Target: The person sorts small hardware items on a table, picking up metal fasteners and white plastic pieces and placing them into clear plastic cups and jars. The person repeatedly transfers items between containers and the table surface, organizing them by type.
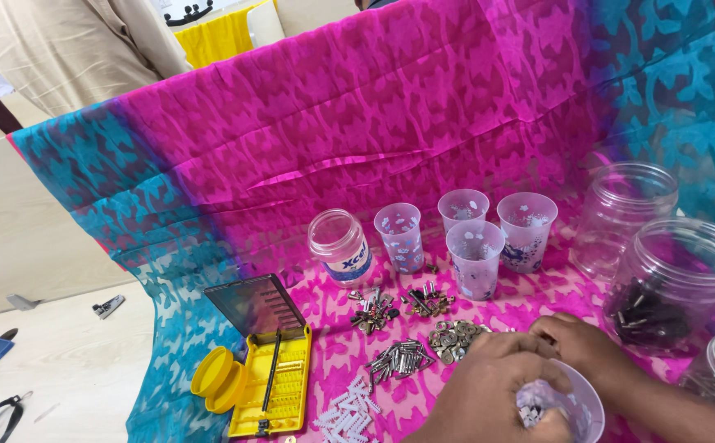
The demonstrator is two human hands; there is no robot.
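Plastic cup (577, 404), clear and holding small white pieces, is seen at the lower right of the frame, gripped at its near rim by the left hand (489, 392), whose fingers are curled around it. The right hand (580, 343) is laid over the far rim, fingers bent; whether anything is pinched there cannot be told. Just left of the hands, heaps of washers (453, 338), metal pins (401, 358) and white plastic anchors (349, 408) are spread on the pink and blue cloth (423, 107) covering the counter. Four empty cups (474, 256) are stood behind. A yellow screwdriver kit (274, 377) is lying open at lower left.
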